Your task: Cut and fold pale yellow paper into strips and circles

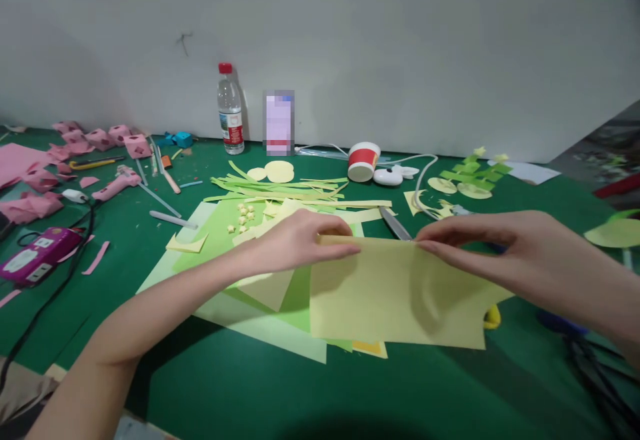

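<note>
Bare green mat (240, 387) near edge; paper strips (280, 190), cup (363, 161) crowd behind.

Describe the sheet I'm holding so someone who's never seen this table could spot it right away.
On the green table, look at the pile of paper sheets in the front middle. The pale yellow sheet lies on top, its far edge pinched by the left hand and the right hand. Unlike the light green sheets beneath, it is yellow and held at both corners.
</note>
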`<state>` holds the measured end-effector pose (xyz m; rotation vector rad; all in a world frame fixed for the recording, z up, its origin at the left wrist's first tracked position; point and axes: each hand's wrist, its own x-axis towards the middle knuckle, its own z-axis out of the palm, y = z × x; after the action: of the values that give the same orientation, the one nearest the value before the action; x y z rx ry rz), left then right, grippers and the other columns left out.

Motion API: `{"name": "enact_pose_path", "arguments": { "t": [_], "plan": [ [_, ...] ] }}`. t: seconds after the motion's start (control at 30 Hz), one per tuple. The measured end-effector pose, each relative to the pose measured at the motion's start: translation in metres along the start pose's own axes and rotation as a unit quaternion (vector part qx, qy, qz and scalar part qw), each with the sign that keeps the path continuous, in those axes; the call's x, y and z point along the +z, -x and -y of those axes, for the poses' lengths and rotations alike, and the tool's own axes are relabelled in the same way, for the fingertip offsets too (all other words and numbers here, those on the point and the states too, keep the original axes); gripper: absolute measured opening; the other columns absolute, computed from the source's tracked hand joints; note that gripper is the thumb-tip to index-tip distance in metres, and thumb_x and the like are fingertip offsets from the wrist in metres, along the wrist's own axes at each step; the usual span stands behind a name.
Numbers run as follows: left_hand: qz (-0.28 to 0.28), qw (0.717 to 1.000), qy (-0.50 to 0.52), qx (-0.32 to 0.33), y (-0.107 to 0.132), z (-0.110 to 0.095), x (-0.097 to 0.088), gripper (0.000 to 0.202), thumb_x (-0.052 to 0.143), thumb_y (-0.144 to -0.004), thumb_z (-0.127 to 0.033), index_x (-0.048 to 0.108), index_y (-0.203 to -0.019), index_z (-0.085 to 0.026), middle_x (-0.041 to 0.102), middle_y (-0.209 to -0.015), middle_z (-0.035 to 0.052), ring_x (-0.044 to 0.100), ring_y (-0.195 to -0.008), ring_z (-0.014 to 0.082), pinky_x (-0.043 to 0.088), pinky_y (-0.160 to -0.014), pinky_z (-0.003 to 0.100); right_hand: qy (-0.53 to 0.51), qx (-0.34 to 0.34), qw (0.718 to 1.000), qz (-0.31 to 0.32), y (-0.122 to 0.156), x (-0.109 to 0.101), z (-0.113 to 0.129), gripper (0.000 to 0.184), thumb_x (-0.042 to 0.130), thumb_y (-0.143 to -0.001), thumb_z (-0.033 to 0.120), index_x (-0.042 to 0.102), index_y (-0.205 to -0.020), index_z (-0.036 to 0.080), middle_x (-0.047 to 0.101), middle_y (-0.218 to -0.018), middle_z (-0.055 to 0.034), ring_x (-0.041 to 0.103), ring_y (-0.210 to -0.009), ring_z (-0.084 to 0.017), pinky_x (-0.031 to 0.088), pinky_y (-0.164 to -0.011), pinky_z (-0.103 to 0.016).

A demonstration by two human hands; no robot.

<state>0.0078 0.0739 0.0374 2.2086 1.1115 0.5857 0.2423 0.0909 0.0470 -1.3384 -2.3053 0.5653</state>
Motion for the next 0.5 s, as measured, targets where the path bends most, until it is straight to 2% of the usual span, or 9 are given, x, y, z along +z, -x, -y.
{"name": "enact_pose_path", "arguments": {
  "t": [0.1,0.27,0.4,0.5],
  "plan": [
    [-0.007,0.998,-0.055,0.016,0.002,-0.002,0.008,0.025,0.042,-0.087,-0.027,0.062,-0.083,-0.013,0.061,-0.066,0.0011,0.049,-0.054,0.0092,0.035,-0.05,0.021,0.005,-0.015,1.0,-0.022,-0.001,0.005,0.005,0.013,0.054,-0.074,0.03,0.066,-0.073,0.024,0.07,-0.079,-0.0026,0.063,-0.072,-0.019,0.047,-0.058,-0.026],
    [-0.028,0.992,-0.102,0.063,0.005,-0.006,0.016,0.023,0.041,-0.087,-0.022,0.062,-0.086,-0.012,0.063,-0.064,0.0029,0.052,-0.054,0.0097,0.036,-0.051,0.02,0.002,-0.07,0.996,-0.062,0.003,0.014,0.021,0.016,0.05,-0.075,0.031,0.062,-0.069,0.024,0.068,-0.071,-0.0008,0.062,-0.064,-0.018,0.048,-0.057,-0.026],
    [-0.017,0.988,-0.125,0.086,0.01,-0.017,0.02,0.023,0.041,-0.087,-0.02,0.063,-0.085,-0.012,0.065,-0.068,0.0037,0.055,-0.055,0.0103,0.035,-0.05,0.02,0.002,-0.12,0.992,-0.042,0.009,0.022,0.034,0.012,0.049,-0.077,0.025,0.06,-0.073,0.024,0.067,-0.071,0.0016,0.062,-0.063,-0.014,0.048,-0.056,-0.023],
    [-0.023,0.983,-0.148,0.102,0.014,-0.021,0.022,0.03,0.037,-0.089,-0.023,0.062,-0.079,-0.012,0.064,-0.063,0.0032,0.053,-0.051,0.0106,0.034,-0.046,0.02,0.01,-0.125,0.991,-0.05,0.014,0.025,0.039,0.011,0.049,-0.077,0.023,0.058,-0.073,0.023,0.067,-0.072,0.0016,0.062,-0.062,-0.014,0.048,-0.056,-0.022]
  ]
}}
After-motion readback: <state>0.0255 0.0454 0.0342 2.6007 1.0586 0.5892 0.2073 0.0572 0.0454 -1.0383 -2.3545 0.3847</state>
